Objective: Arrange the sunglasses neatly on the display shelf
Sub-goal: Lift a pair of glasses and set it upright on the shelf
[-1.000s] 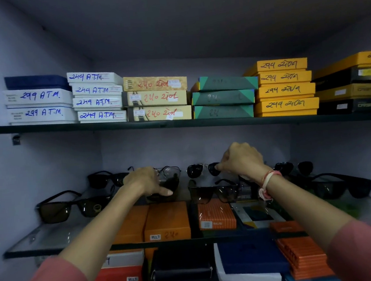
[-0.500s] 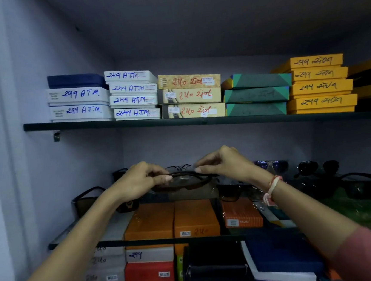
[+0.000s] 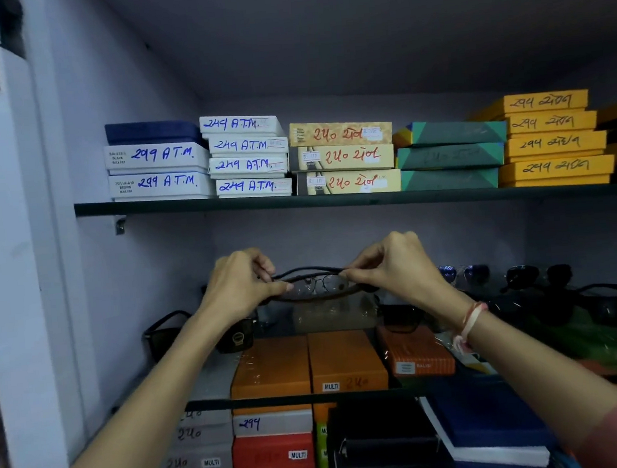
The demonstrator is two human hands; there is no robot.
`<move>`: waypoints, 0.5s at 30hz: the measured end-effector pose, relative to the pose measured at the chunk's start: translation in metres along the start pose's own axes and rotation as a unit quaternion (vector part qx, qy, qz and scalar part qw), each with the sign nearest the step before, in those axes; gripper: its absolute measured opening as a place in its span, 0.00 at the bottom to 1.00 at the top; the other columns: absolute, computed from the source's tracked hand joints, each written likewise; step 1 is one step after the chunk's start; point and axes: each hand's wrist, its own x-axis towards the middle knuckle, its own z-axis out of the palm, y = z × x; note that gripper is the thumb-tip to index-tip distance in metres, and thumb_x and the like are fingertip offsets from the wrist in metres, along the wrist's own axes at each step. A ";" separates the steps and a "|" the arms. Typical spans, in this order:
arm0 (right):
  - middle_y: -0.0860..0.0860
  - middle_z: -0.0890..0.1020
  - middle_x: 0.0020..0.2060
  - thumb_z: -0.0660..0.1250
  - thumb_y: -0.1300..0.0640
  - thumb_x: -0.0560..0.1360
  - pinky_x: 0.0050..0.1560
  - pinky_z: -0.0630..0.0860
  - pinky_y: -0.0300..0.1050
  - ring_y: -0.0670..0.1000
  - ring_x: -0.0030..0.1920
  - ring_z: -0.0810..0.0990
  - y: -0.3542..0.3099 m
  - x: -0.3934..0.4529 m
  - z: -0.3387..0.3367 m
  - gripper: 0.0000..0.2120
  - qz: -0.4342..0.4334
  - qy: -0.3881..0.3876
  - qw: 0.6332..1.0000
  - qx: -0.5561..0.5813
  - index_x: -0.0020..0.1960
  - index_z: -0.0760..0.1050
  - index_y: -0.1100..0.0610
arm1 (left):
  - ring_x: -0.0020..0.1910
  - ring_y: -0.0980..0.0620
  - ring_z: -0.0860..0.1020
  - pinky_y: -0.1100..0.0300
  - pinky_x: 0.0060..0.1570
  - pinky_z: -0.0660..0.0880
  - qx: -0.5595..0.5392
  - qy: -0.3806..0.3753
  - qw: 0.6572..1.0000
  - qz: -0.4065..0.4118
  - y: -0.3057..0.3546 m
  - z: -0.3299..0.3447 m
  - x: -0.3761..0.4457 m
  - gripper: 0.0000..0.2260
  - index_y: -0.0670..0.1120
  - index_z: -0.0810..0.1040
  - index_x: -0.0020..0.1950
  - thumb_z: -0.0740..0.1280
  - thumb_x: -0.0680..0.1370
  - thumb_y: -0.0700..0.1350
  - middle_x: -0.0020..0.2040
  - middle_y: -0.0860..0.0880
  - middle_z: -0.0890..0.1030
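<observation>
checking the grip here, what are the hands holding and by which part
One pair of sunglasses, raised above the glass shelf. The left hand and right hand each pinch one outer end of the frame.

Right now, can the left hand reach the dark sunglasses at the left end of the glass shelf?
Probably not yet: the left hand and right hand are holding another pair. The dark sunglasses lie close, nothing between.
</observation>
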 end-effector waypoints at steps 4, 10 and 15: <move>0.50 0.88 0.36 0.76 0.53 0.70 0.41 0.83 0.41 0.42 0.32 0.82 -0.001 0.002 0.010 0.07 0.040 0.053 0.998 0.002 0.42 0.87 0.57 | 0.35 0.55 0.81 0.61 0.39 0.79 0.063 -0.016 0.998 0.009 0.005 0.005 -0.002 0.11 0.45 0.84 0.41 0.79 0.66 0.50 0.36 0.50 0.84; 0.52 0.87 0.37 0.75 0.53 0.69 0.39 0.82 0.44 0.50 0.36 0.84 0.006 0.012 0.019 0.07 0.134 0.076 0.987 -0.042 0.42 0.87 0.56 | 0.42 0.49 0.82 0.56 0.43 0.79 0.085 0.032 0.995 -0.036 0.011 0.008 0.005 0.10 0.43 0.86 0.39 0.77 0.69 0.50 0.39 0.46 0.86; 0.53 0.83 0.31 0.75 0.57 0.68 0.39 0.84 0.50 0.51 0.33 0.81 0.013 0.025 0.027 0.07 0.197 -0.006 0.979 -0.050 0.36 0.84 0.61 | 0.41 0.46 0.80 0.53 0.44 0.78 0.096 -0.002 0.988 -0.121 0.010 0.010 0.017 0.06 0.41 0.84 0.41 0.73 0.71 0.44 0.40 0.44 0.83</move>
